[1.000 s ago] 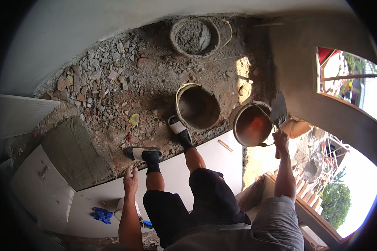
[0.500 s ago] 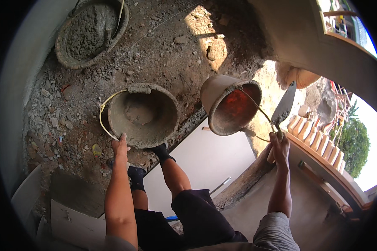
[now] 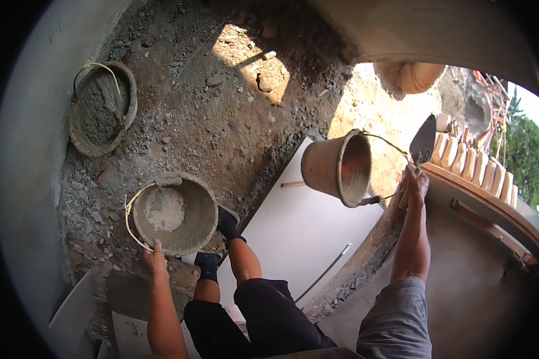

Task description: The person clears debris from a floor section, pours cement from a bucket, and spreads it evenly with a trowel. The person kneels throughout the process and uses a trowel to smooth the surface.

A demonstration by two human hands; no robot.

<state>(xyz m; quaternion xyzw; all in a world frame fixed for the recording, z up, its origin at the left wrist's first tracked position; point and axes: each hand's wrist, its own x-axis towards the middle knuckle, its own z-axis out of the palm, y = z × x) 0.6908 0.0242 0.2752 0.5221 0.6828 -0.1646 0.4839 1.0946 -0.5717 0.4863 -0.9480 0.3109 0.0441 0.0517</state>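
Observation:
My left hand (image 3: 155,258) is closed on the pale yellow handle (image 3: 129,220) of a mortar-crusted bucket (image 3: 205,209). This bucket is tilted with its mouth toward me, and only a pale residue shows inside. Out to the right, my right hand (image 3: 415,186) grips a pointed trowel, its dark blade (image 3: 423,141) angled up and away. The same hand has the wire handle of a second bucket (image 3: 324,164), reddish inside, which hangs on its side over a white panel (image 3: 299,230).
A bucket of wet grey mortar (image 3: 99,113) stands by the left wall (image 3: 36,149). Rubble (image 3: 90,203) covers the ground there. A wooden frame (image 3: 479,200) edges the opening at right, with a row of pale blocks (image 3: 470,164) beyond. Board pieces (image 3: 72,308) lean at lower left.
The whole view has shifted. My right hand has carried the reddish bucket and trowel farther right, over the white panel. My left hand still holds the other bucket's handle.

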